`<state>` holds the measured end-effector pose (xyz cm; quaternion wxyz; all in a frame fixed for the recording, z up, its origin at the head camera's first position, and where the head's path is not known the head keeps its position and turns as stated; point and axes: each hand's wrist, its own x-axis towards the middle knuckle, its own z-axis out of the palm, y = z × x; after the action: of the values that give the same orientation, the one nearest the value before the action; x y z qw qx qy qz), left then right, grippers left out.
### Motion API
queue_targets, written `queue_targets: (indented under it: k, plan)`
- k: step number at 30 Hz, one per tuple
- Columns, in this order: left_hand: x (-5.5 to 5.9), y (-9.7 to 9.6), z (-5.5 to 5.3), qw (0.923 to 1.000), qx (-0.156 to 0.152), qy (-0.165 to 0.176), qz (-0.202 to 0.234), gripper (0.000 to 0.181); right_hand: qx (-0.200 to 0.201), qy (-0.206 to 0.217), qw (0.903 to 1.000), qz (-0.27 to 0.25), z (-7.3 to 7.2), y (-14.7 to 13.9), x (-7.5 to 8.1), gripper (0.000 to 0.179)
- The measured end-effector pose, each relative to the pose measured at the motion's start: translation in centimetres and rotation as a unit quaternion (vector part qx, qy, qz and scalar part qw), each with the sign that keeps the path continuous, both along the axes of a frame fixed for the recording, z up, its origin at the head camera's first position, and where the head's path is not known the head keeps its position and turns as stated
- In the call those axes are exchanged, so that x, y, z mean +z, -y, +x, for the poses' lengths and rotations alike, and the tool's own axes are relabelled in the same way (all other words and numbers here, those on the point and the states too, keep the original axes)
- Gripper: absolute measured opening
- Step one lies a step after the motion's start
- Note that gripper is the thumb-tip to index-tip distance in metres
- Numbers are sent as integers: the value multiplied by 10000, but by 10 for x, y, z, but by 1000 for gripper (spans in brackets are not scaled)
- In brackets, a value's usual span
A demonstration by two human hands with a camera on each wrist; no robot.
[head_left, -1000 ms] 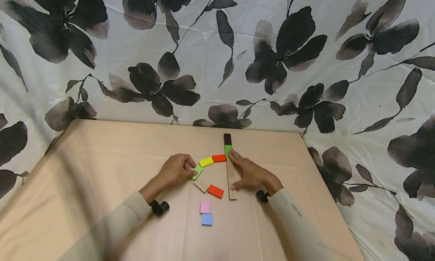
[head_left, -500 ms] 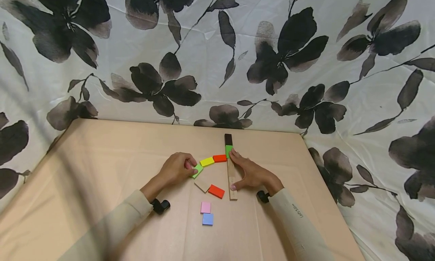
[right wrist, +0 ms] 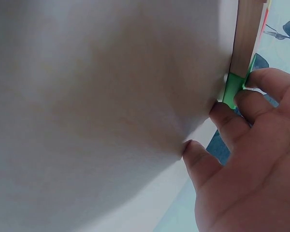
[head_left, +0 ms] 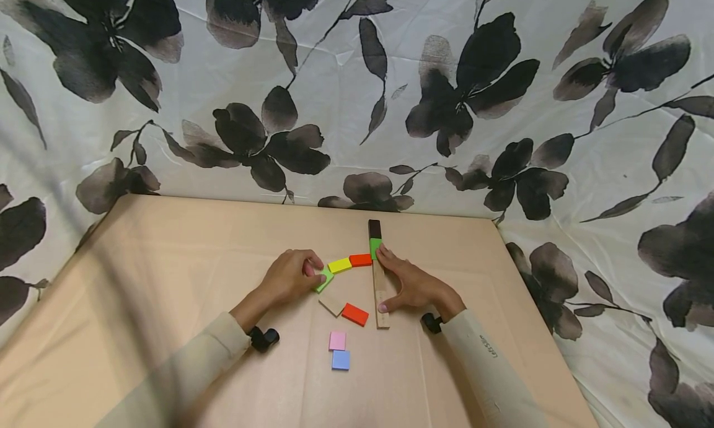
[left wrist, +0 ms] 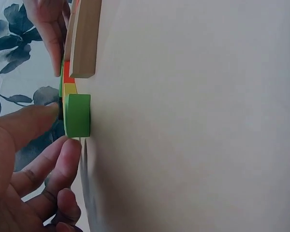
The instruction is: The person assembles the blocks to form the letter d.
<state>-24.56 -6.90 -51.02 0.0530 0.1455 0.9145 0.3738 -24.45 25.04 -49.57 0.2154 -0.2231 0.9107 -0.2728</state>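
Observation:
My left hand (head_left: 290, 273) pinches a green wooden block (left wrist: 78, 115) between thumb and fingers. This block lies slanted on the table at the left end of a curved row, beside a yellow block (head_left: 339, 265) and a red block (head_left: 361, 260). A straight column stands to the right: black block (head_left: 375, 229), second green block (head_left: 375, 248), then plain wooden pieces (head_left: 380, 298). Spread along that column, my right hand (head_left: 415, 283) touches the second green block with its fingertips and the plain wood lower down with its thumb.
An unpainted block (head_left: 331, 304) and another red block (head_left: 354, 314) lie angled below the curved row. Nearer me are a pink square (head_left: 337, 340) and a blue square (head_left: 341, 360), touching at their edge. Floral cloth (head_left: 362, 106) hangs behind the tan table (head_left: 223, 230).
Hands and blocks keep their places on the table. The head view shifts very slightly.

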Motion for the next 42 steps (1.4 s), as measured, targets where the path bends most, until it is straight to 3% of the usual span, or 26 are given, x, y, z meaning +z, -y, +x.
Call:
queue_targets:
  k: [14,28,33,38,42]
  plan:
    - [-1,-23,-18,9992,306,184,-183,11,-113,71,9999,4,1,2,-2,127]
    - [1,-23,-18,9992,325,221,-54,13,-55,35,10000,-11,1,1,-1,127]
    - [2,-20,-12,9993,351,-104,7,12,-41,18,10000,-5,1,1,-1,127]
    - [7,-12,0,9991,-164,-384,98,16,-47,-6,10000,25,1,1,0,127]
    - [10,-3,10,9962,-843,-229,54,20,-45,-8,10000,20,1,1,0,127]
